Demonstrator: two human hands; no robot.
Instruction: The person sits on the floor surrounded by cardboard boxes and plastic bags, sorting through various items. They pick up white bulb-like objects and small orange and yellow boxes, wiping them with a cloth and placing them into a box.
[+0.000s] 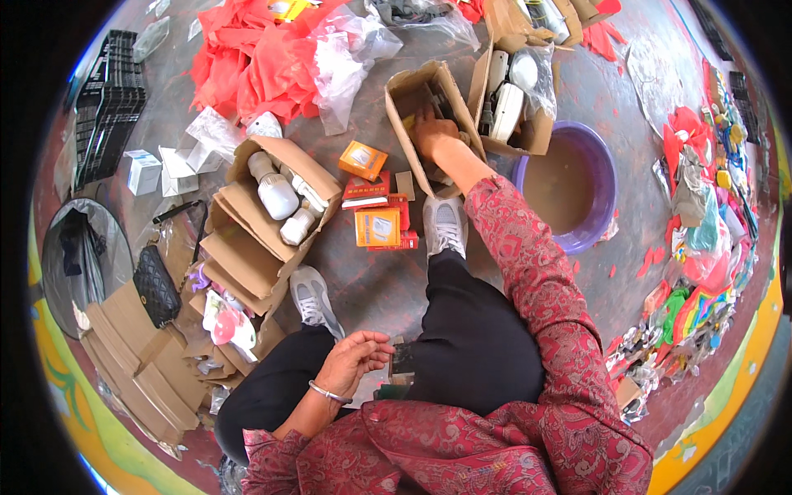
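My right hand [433, 135] reaches down into an open cardboard box [402, 99]; its fingertips are hidden inside, so what they touch cannot be told. Above my lap, my left hand [359, 357] is held with its fingers loosely curled and nothing visible in them. Small orange and red cartons lie in a loose pile between the boxes, with an orange carton [362, 160] at the top and another orange carton [377, 227] lower down. A cardboard box at the left [253, 185] holds white light bulbs [278, 197]. Another box [537, 133] holds white plastic items [507, 111] with a cord.
A purple basin [603, 213] of murky water stands right of my foot. Red plastic sheeting [253, 62] lies at the top, beside clear film. Flattened cardboard [148, 371] and a black quilted bag [154, 286] are at the left. Mixed scraps [699, 247] heap up along the right.
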